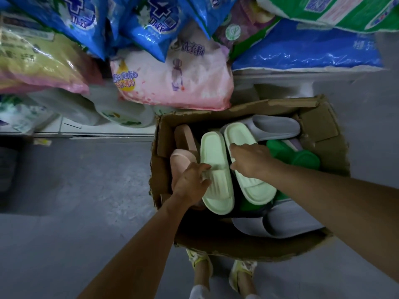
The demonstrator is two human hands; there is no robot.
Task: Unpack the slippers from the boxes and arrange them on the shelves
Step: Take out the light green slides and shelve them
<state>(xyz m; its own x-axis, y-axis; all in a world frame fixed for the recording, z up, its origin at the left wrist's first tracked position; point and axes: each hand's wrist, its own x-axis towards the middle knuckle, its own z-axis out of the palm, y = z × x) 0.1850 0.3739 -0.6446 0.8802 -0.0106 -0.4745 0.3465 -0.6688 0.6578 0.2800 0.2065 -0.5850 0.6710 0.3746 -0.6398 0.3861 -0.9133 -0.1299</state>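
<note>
Where the box (pixel 237 108) stands on the floor (pixel 75 180) below stacked bags (pixel 172 83), two pale green shoes lie side by side at its middle. The left hand (pixel 192 182) grips the strap of the left slipper (pixel 212 147). The right hand (pixel 248 160) curls round the strap of the right slipper (pixel 257 188). Pink slippers (pixel 179 158) lie along the box's left wall, and a grey slipper (pixel 274 126) lies at its far edge.

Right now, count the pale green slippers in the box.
2. The left slipper is gripped by the left hand; the right slipper, beside it, by the right hand. More may be hidden underneath.
</note>
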